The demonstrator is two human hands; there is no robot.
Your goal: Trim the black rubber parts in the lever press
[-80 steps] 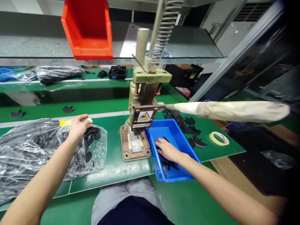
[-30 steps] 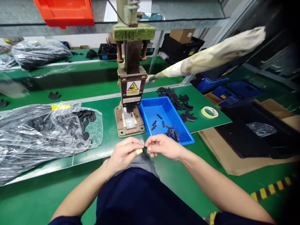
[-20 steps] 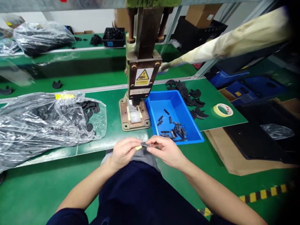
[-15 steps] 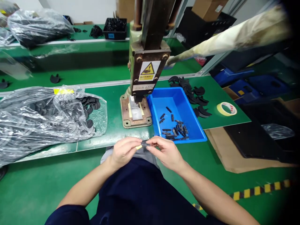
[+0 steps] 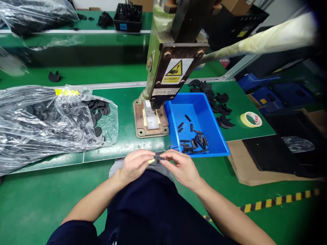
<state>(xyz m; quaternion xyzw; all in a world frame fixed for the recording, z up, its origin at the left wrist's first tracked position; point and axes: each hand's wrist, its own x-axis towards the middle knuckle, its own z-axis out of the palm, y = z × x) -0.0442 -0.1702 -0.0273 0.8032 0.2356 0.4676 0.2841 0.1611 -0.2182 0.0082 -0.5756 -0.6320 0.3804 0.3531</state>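
Hands [image 5: 135, 165] pinch a black part [image 5: 159, 158] near bench edge [image 5: 102, 159], apart from press [image 5: 175, 69].

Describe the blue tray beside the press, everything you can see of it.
The rectangular, open-topped, blue, plastic-looking tray has low walls and sits upright on the green bench, just right of the brown metal press base, its near end jutting past the bench edge. Slim black pieces lie heaped inside its near end, a few scattered farther in. Whether the base or the right hand touches it is unclear.

held part [image 5: 159, 158]: plastic-looking | bag [image 5: 38, 139]: glossy plastic | press [image 5: 163, 64]: scuffed metal
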